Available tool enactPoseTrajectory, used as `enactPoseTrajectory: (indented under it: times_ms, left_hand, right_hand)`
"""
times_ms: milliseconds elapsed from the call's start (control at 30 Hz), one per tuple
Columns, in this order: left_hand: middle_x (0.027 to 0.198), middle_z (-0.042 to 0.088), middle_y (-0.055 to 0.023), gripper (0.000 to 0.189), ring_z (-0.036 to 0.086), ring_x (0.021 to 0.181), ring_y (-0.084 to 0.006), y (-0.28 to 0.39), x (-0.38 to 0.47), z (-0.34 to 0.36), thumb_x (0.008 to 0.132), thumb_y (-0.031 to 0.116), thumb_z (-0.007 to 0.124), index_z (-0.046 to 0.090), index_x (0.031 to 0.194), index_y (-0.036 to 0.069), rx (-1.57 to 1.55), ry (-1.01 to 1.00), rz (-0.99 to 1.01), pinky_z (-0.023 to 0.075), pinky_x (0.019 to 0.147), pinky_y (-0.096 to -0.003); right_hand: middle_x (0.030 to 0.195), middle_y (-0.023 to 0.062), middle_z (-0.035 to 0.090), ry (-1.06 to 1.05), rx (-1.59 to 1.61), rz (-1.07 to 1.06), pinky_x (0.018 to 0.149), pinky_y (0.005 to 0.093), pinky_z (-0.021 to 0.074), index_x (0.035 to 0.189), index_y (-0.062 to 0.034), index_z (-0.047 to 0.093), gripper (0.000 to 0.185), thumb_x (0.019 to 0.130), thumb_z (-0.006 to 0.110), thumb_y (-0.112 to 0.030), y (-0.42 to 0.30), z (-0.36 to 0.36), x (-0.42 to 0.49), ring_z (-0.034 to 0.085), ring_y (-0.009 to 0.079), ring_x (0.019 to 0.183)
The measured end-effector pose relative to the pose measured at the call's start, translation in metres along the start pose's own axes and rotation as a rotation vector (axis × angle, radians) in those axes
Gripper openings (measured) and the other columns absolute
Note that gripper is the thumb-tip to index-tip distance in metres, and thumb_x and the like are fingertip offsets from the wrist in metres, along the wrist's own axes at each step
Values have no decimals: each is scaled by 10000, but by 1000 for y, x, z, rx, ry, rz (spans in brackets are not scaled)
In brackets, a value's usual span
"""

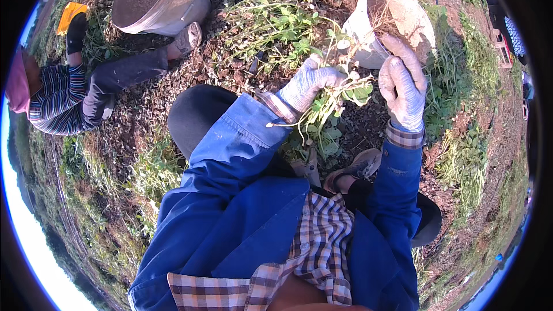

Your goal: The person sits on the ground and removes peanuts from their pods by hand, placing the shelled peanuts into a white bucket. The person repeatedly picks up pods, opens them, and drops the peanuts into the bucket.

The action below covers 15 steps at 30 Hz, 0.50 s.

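Observation:
My left hand [312,81], in a whitish-blue knit glove, grips a pulled-up peanut plant [328,106]. The plant's leafy stems hang toward my body. Pale pods [344,44] and thin roots [382,19] stick out on its far side, the roots reaching across the mouth of a white plastic bucket [356,30]. To the right of the plant is my right hand [404,84], gloved and soil-stained, raised just in front of the bucket's near rim. Its fingers are partly spread, and nothing shows between them.
More uprooted peanut plants [276,30] lie ahead on brown, littered soil. At the far left a person [65,90] in a striped top sits beside a large bucket [183,11], a dark-gloved hand near a yellow object [71,15]. A crate [502,48] stands at the right edge.

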<state>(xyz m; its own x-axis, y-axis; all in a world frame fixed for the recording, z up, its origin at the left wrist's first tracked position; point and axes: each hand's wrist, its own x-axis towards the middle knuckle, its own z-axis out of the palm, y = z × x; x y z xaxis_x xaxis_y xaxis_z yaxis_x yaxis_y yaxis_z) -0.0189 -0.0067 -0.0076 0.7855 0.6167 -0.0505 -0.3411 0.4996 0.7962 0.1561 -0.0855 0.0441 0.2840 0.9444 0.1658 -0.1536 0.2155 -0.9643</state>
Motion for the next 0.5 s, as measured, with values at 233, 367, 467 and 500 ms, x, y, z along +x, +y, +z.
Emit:
enactPoseTrajectory:
  times_ms: [233, 367, 467, 500]
  left_hand:
    - [1101, 599, -40, 478, 581, 918, -124, -10, -6, 14, 801, 42, 648, 489, 1252, 43, 117, -57, 20, 475, 803, -268]
    - [1118, 576, -32, 460, 535, 1014, -121, -31, 2, 10, 821, 9, 625, 476, 1256, 29, 242, -152, 70, 450, 881, -283]
    - [1094, 575, -36, 438, 536, 971, -100, -38, 5, 16, 837, 15, 605, 466, 1252, 0, 316, -92, 138, 461, 816, -249]
    - [1123, 574, -45, 442, 535, 977, -97, -41, 5, 11, 842, 29, 607, 460, 1257, -5, 341, -49, 111, 462, 805, -242]
  right_hand:
    - [944, 164, 630, -103, -944, -361, 701, 351, 492, 1121, -85, 614, 288, 841, 597, -154, 7, 7, 4, 630, 263, 775]
    - [762, 110, 639, -83, -1011, -230, 661, 366, 503, 1003, -96, 635, 197, 845, 587, -203, 5, 3, -13, 637, 291, 730]
    - [671, 84, 616, 29, -754, -346, 509, 284, 478, 941, -51, 636, 167, 871, 573, -189, 4, 13, -26, 611, 174, 573]
    - [661, 73, 605, -1, -536, -190, 469, 261, 448, 929, -37, 635, 167, 872, 576, -182, -3, 17, -31, 577, 145, 530]
